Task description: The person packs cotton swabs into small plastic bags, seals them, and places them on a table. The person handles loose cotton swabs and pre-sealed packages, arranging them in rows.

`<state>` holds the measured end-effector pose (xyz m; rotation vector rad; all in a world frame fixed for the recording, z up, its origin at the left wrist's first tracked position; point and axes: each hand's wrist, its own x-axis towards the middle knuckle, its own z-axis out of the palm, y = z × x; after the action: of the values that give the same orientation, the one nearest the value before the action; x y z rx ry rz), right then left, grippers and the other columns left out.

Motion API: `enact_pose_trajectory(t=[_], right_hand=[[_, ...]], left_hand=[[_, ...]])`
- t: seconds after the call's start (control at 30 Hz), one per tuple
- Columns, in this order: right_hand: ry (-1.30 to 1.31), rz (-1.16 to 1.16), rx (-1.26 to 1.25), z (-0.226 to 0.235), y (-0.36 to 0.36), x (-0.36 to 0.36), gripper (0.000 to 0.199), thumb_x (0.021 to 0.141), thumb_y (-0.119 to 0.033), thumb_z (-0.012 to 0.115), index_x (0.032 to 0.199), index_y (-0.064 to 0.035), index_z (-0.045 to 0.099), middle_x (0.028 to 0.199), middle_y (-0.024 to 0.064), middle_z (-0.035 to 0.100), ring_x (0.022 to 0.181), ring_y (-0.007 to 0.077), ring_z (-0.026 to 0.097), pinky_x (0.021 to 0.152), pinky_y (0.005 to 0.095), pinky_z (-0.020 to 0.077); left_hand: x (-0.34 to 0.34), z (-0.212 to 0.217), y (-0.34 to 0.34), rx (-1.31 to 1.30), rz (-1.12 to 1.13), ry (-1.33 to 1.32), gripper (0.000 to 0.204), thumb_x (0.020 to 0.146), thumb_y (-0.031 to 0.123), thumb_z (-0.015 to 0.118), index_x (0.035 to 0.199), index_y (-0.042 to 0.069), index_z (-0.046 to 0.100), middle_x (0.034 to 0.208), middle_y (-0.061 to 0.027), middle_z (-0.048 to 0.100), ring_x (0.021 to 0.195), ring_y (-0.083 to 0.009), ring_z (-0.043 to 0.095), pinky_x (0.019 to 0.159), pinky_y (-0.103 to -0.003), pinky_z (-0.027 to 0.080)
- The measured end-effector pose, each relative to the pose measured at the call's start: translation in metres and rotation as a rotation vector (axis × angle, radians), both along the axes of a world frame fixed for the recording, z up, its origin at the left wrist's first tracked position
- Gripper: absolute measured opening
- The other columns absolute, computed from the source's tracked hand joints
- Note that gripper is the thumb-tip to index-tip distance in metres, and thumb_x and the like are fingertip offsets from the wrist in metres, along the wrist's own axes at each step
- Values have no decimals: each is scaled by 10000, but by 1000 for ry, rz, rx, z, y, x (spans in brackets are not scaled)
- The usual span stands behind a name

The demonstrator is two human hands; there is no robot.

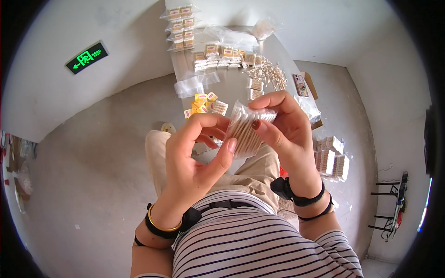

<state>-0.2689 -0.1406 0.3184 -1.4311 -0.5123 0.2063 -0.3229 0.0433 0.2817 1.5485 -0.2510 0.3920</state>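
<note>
Between both hands, above my lap, is a clear plastic bag of cotton swabs point(246, 132), held tilted with the white tips toward the top. My left hand point(200, 150) pinches its lower left side, thumb in front and fingers behind. My right hand point(288, 132) grips the upper right corner, its thumb pressed on the front and its index finger along the top edge. Just beyond the left fingers lie small yellow cards point(200, 105) and a bundle of swabs point(219, 108), partly hidden by my hand.
The grey table point(234, 85) carries flat clear bags point(189, 86), rows of packed swabs point(218, 56), a loose swab pile point(271, 73) and a phone point(300, 85). Stacked packs point(181, 28) stand at the far left corner. More swab bundles point(330, 160) sit low on the right.
</note>
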Motion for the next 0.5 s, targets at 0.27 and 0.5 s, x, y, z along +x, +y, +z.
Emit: enact_pose_trajectory(t=[0.27, 0.5], right_hand=[[-161, -13, -112, 1, 6, -1, 336, 904, -20, 665, 1222, 27, 565, 1174, 77, 620, 1069, 132, 618, 953, 298, 499], [-74, 9, -224, 6, 5, -1, 383, 863, 34, 566, 1245, 32, 536, 1192, 73, 588, 1092, 114, 584, 955, 279, 471]], left_hand=[[10, 5, 0, -82, -8, 62, 154, 904, 83, 747, 983, 0, 643, 922, -38, 707, 776, -88, 680, 690, -226, 523], [7, 4, -4, -174, -41, 190, 152, 917, 88, 746, 988, -1, 645, 931, -35, 696, 774, -87, 679, 703, -228, 539]])
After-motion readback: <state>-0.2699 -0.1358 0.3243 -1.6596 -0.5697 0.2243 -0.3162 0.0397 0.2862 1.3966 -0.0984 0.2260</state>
